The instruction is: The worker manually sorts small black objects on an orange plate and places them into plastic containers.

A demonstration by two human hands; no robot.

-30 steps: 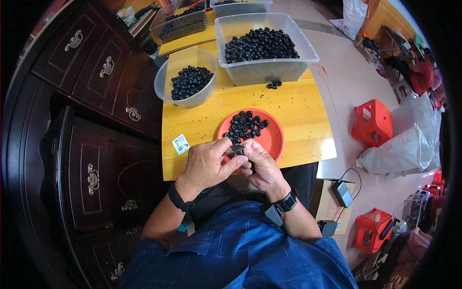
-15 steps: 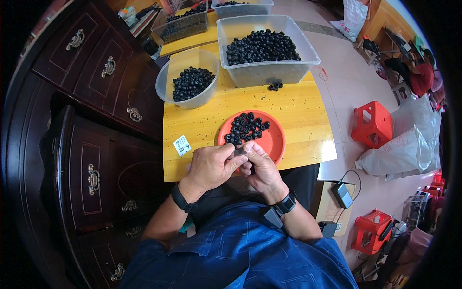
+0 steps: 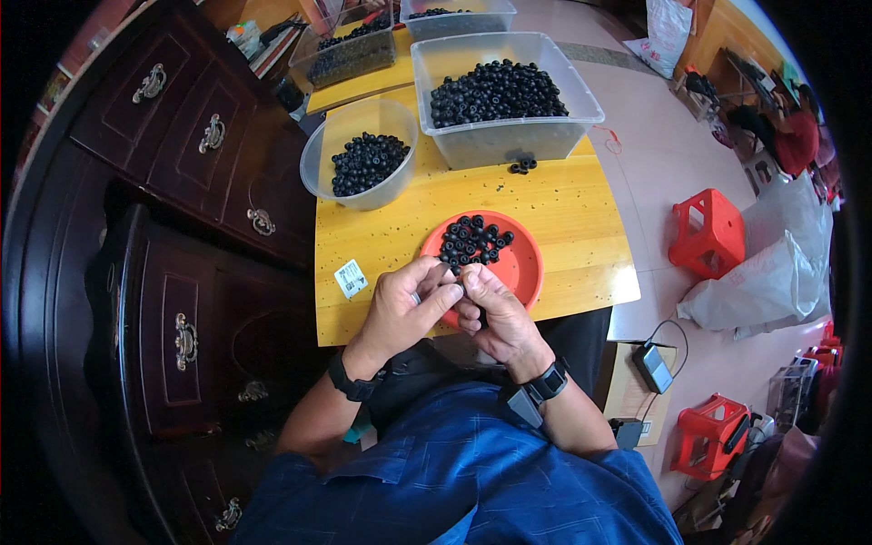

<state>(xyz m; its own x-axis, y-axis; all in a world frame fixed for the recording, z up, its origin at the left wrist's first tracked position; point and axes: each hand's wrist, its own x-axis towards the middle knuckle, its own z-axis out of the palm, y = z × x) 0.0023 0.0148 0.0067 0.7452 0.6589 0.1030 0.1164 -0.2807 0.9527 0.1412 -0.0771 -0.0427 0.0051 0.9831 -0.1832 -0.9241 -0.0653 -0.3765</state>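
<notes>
Close together over the near edge of an orange round dish, my left hand and my right hand meet at the fingertips. The left thumb and fingers pinch a small dark-grey thing mostly hidden by the fingers. My right thumb and forefinger pinch a small black part against it, and the other right fingers are curled, with something dark in the palm. In the dish lies a loose heap of small black ring-shaped parts, just beyond my fingertips.
A large clear bin and a round clear tub, both with black parts, stand farther back on the yellow table. Several loose black parts lie by the bin. Left are a white label and a dark cabinet; right, a red stool.
My fingertips have shifted slightly, and the dark-grey piece between them shows less. My left hand is tilted more upright. The whole view has shifted a little.
</notes>
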